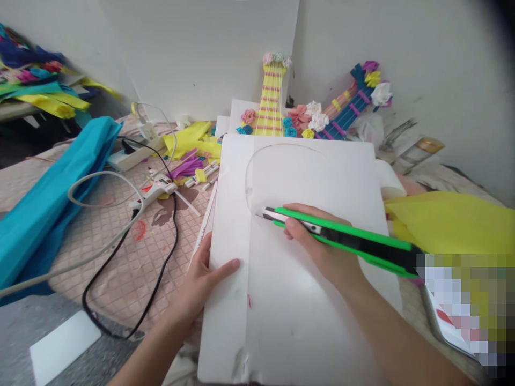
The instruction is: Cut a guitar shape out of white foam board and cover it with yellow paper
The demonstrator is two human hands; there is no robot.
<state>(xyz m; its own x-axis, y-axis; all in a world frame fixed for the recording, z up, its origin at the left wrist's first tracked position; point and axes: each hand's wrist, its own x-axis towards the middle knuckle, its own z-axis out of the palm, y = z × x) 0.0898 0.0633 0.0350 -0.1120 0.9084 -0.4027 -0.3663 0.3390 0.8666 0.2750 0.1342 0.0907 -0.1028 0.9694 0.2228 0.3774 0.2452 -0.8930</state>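
Note:
A large white board (298,300), foam-like, lies tilted in front of me with a thin curved line on its upper half. Gripping its left edge, my left hand (205,279) has the thumb on top and the fingers wrapped beneath, partly hidden. My right hand (322,246) is closed round a green and black utility knife (362,244). The knife's blade is out and its tip is at the lower left part of the curved line; I cannot tell how deep it goes.
Left lie a glue gun (156,193), looping cables, a power strip (129,155) and blue crepe paper (52,203). Paper-flower guitar shapes, one with a yellow neck (271,102), stand behind. Yellow paper (454,220) and a partly blurred phone-like device (446,321) are right.

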